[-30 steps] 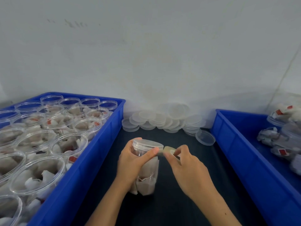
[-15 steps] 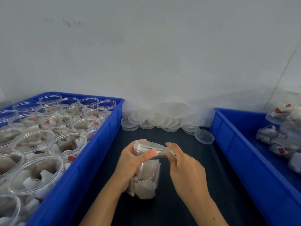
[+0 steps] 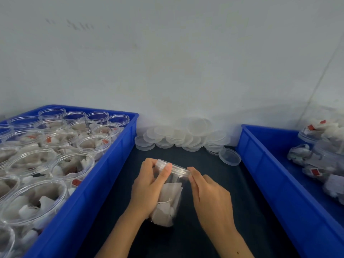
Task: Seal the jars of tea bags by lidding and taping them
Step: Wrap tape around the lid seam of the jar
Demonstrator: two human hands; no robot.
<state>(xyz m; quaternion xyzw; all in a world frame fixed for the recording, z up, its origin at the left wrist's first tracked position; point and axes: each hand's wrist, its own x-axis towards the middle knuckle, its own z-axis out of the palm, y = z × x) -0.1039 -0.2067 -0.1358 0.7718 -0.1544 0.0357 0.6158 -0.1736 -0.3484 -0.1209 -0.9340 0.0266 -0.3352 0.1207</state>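
Clear jar (image 3: 167,198) steadied in left hand (image 3: 149,190) grip, thumb on lid (image 3: 173,169) | right hand (image 3: 210,198) fingertips pinching lid edge, likely smoothing tape

Worktop (image 3: 214,211): dark surface, running from the near edge to a pale wall at the far side.

Left blue bin (image 3: 104,174): stands on the worktop at the left, packed with open clear jars of tea bags.

Right blue bin (image 3: 260,174): stands at the right, holding a heap of clear jars with tea bags.

Pile of clear lids (image 3: 178,137): far centre, against the wall, between the bins, overlapping.

Single lid (image 3: 229,156): just beside the pile, near the right blue bin.

Jar (image 3: 168,202): centre, between the bins, lid on, held by two hands.
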